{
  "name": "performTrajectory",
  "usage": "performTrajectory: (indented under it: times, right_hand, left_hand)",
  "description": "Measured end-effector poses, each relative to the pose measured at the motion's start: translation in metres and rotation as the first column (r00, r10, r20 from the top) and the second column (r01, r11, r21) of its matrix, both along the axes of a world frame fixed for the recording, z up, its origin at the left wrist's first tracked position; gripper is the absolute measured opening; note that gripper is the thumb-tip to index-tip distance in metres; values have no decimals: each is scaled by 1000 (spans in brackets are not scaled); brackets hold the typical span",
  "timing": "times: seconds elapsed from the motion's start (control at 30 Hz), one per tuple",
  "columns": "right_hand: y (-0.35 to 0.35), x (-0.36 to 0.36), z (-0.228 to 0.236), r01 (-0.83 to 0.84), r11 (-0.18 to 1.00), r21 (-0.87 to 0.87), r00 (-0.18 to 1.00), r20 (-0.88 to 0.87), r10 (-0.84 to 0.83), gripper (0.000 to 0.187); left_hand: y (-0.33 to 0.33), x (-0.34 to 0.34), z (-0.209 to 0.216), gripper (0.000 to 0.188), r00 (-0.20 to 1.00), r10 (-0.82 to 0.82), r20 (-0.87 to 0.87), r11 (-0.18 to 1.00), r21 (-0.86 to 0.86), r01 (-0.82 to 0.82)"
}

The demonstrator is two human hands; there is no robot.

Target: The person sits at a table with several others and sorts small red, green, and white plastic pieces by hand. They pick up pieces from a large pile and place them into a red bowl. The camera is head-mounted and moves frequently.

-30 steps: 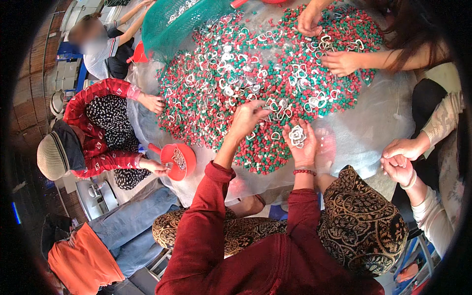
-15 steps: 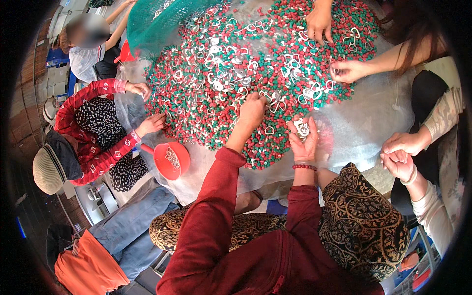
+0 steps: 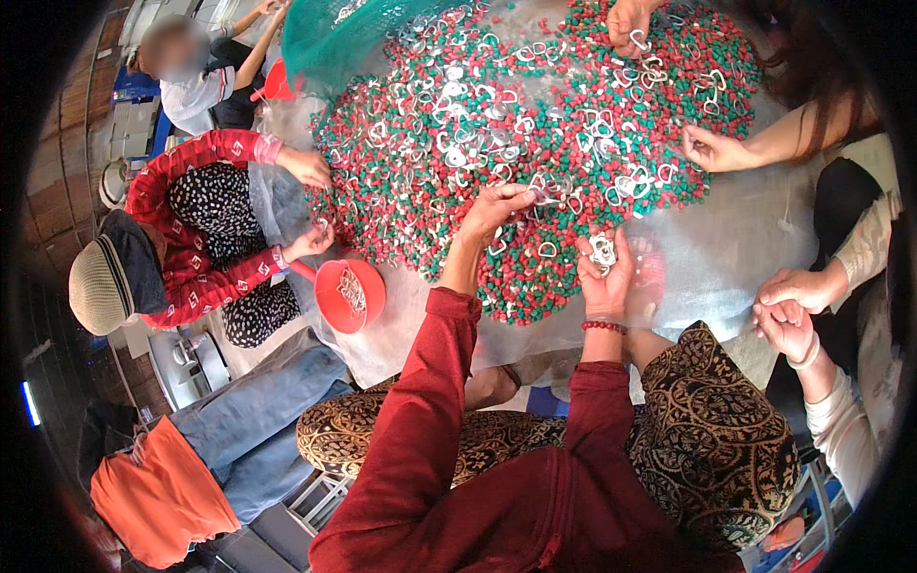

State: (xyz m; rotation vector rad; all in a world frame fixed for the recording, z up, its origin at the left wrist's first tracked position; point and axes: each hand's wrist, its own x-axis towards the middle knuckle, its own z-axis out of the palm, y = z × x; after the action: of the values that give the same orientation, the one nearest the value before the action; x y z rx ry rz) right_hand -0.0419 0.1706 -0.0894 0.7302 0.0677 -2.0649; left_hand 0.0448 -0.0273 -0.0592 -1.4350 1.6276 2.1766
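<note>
Head view: left hand (image 3: 497,208) pinches a white clip (image 3: 546,196); right hand (image 3: 605,277) cups white clips (image 3: 602,250).

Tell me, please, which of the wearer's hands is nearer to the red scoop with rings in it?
Left. The left hand reaches into the pile, right of the red scoop; the right hand lies farther right.

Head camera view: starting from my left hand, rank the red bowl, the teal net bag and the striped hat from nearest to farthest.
Measured from the left hand:
1. Red bowl, below and to its left, by the pile's edge.
2. Teal net bag, up at the pile's far left corner.
3. Striped hat, far left, on a seated person's head.
</note>
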Motion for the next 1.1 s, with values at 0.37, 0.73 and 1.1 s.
performTrajectory:
  times: [0.37, 0.73, 1.1]
  right_hand:
    - [7, -2, 8, -143, 971, 190, 978, -126, 168, 21]
    - [-3, 8, 9, -227, 963, 142, 951, -181, 251, 17]
    - [-2, 11, 15, -270, 954, 130, 934, -206, 293, 20]
  left_hand:
    - [17, 25, -43, 17, 878, -59, 475, 443, -776, 450]
    - [22, 74, -29, 23, 699, -92, 709, 382, -623, 682]
    - [28, 78, -4, 16, 987, 112, 115, 356, -932, 68]
